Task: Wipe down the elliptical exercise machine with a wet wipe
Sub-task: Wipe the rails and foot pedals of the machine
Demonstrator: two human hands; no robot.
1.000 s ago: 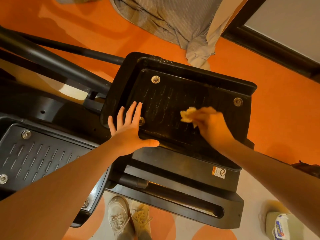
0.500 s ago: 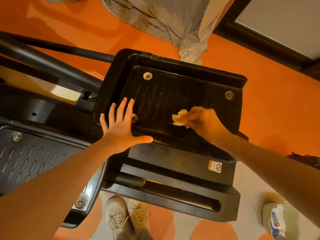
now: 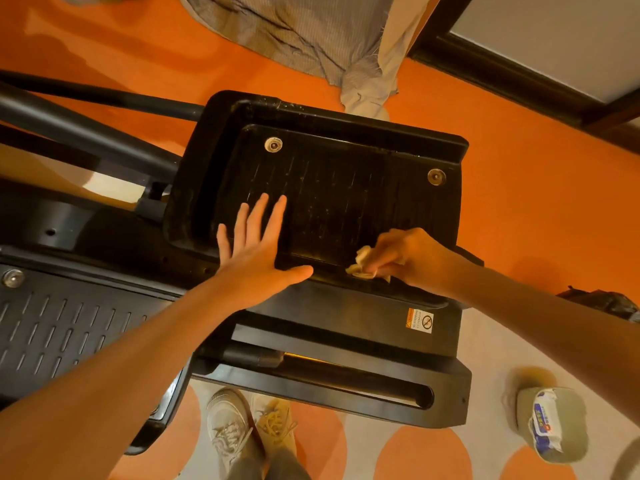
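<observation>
The black right pedal (image 3: 332,174) of the elliptical machine fills the middle of the view, ribbed, with two round bolts at its far corners. My left hand (image 3: 258,251) lies flat on the pedal's near-left edge, fingers straight and spread. My right hand (image 3: 408,259) pinches a crumpled wet wipe (image 3: 362,266) against the pedal's near rim, right of centre. The wipe looks yellowish in this light and part of it is hidden under my fingers.
The grey left pedal (image 3: 55,327) lies at the lower left, black frame tubes (image 3: 86,133) at the upper left. A wet-wipe pack (image 3: 549,424) lies on the floor at lower right. My shoes (image 3: 242,434) stand below the machine's rear rail (image 3: 346,386). Striped cloth (image 3: 311,36) hangs at top.
My right hand has drawn the wipe from the middle of the pedal back to its near rim. My left hand has slid a little further onto the pedal.
</observation>
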